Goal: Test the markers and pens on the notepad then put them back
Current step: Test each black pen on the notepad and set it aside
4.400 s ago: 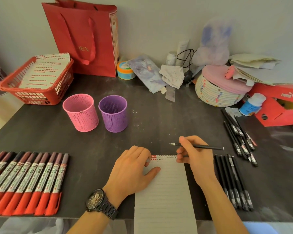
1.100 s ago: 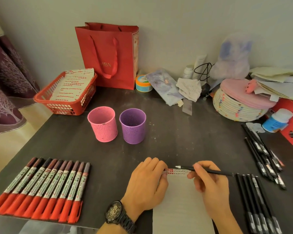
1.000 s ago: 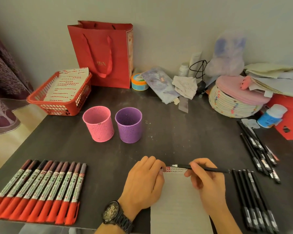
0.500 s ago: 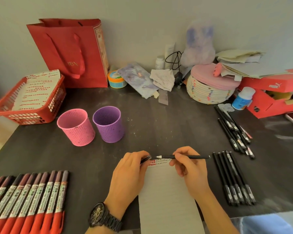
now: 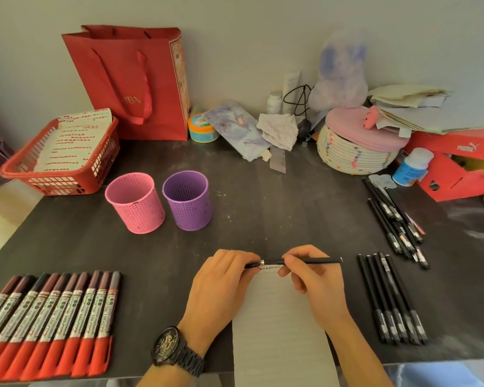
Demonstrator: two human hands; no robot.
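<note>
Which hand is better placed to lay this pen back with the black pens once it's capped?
Right. The right hand grips the pen barrel, and the black pen row lies on its side; the left hand only pinches the cap.

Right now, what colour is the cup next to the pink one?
The cup is purple; the head view shows it.

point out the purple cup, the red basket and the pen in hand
purple cup (image 5: 189, 208): head view, perforated side wall
red basket (image 5: 53, 182): head view, front lattice wall
pen (image 5: 320, 260): head view, bare rear barrel
</note>
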